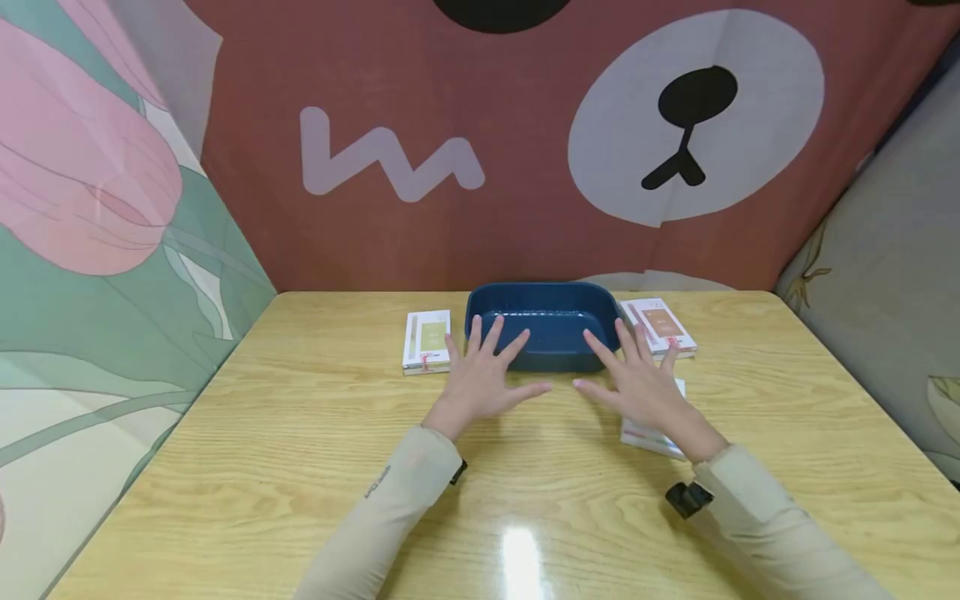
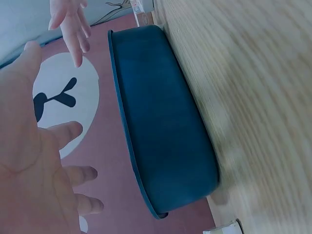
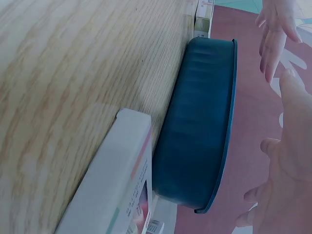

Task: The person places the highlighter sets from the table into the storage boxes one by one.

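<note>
Both hands hover above the table with fingers spread, holding nothing. My left hand (image 1: 476,379) is over the near left edge of a dark blue rectangular tub (image 1: 555,361), just right of a flat white box with a yellow-green panel (image 1: 432,335). Near the tub's right front corner is my right hand (image 1: 645,390), above another white box (image 1: 651,439) that it partly hides. A white box with an orange-brown panel (image 1: 662,322) lies right of the tub. In the right wrist view, the nearer white box (image 3: 129,170) shows a printed side. The tub's inside shows no contents.
The light wooden table (image 1: 300,467) has its back edge against a reddish-brown cloth (image 1: 390,242) with a cartoon bear print. Flower-patterned cloth (image 1: 82,217) hangs along the left side, and a grey one (image 1: 892,250) along the right.
</note>
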`<state>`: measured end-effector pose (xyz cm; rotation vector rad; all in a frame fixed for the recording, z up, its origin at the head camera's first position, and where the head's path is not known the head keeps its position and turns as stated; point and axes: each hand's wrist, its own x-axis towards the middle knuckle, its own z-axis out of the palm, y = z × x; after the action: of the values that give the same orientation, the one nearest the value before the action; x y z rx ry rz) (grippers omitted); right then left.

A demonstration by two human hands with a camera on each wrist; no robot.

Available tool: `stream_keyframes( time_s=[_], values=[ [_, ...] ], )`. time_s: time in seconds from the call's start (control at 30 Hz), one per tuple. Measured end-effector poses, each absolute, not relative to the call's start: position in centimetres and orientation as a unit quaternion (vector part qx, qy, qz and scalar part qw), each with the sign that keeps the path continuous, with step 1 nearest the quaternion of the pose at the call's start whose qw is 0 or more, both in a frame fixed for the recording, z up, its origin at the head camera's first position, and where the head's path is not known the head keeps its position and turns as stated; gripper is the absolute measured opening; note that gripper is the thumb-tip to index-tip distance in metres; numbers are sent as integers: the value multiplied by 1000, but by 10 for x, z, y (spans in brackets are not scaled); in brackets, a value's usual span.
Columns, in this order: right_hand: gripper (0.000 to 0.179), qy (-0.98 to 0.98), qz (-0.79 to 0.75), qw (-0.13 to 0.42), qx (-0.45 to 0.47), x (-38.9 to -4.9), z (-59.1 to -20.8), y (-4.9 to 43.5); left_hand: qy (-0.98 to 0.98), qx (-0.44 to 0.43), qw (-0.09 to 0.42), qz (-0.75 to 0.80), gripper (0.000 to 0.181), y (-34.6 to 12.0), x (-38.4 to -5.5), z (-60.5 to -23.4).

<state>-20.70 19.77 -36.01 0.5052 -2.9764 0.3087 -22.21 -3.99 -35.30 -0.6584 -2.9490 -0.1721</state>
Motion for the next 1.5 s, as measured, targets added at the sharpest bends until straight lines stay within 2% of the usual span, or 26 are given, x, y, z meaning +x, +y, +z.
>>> stream_keyframes(
  time_s=[0.4, 0.7, 0.87, 1.2, 1.33, 1.5],
  values=[
    [76, -976, 116, 63, 173, -215, -361, 203, -972, -196, 76, -103, 73, -56, -224, -354],
    [68, -971, 146, 70, 177, -227, -361, 214, -972, -166, 112, -127, 63, -69, -229, -349],
    [59, -961, 187, 97, 182, -235, -365, 221, -973, -140, 120, -136, 56, -80, -232, -346],
    [39, -920, 298, 180, 182, -253, -375, 233, -960, -115, 189, -172, 41, -105, -243, -349],
    [35, -910, 321, 193, 180, -264, -379, 236, -960, -98, 184, -189, 43, -113, -248, -351],
    [37, -910, 347, 177, 142, -273, -380, 238, -955, -89, 165, -228, 47, -122, -258, -358]
  ],
)
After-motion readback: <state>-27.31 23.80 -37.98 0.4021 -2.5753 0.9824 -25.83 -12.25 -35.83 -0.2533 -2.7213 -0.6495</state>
